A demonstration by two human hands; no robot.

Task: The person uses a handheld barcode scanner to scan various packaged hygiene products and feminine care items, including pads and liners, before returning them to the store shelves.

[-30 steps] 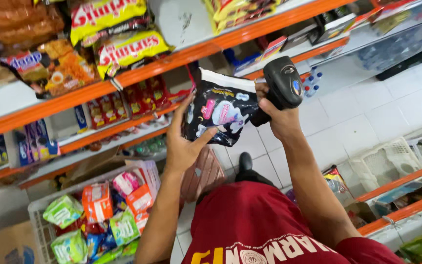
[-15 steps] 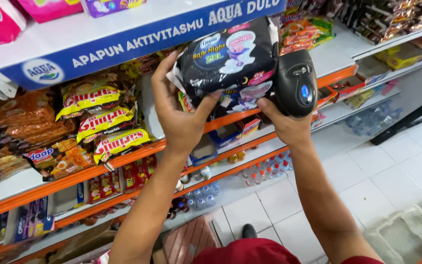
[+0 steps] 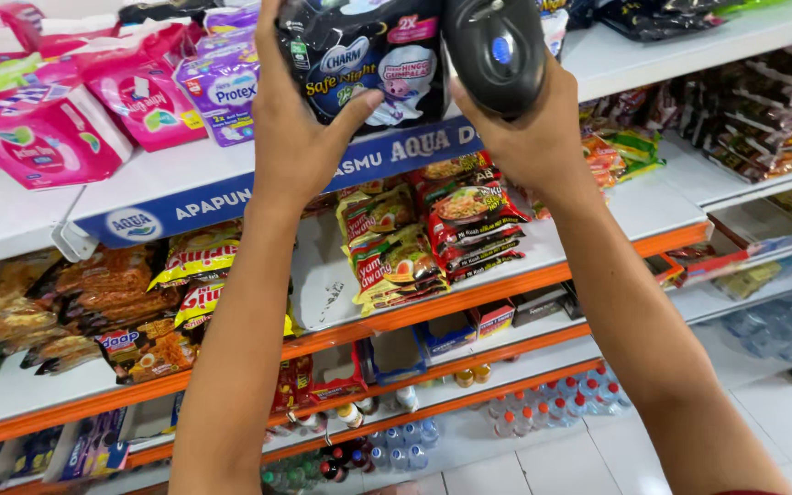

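Observation:
My left hand (image 3: 300, 124) grips a black soft pack of hygiene pads (image 3: 368, 60) and holds it up at the level of the top white shelf (image 3: 176, 174). My right hand (image 3: 533, 137) is closed around a black handheld scanner (image 3: 495, 50) with a blue button, pressed against the pack's right edge. Both arms reach upward from the bottom of the view. The pack's top edge is cut off by the frame.
Pink packs (image 3: 38, 128) and a purple pack (image 3: 222, 87) lie on the top shelf at left. Noodle packets (image 3: 433, 229) fill the orange-edged shelf (image 3: 469, 298) below. Small bottles (image 3: 543, 412) line the lowest shelves. White floor tiles (image 3: 781, 403) show at lower right.
Both hands have risen with the black pack and the scanner from the snack shelves up to the top shelf. The view has tilted upward with them.

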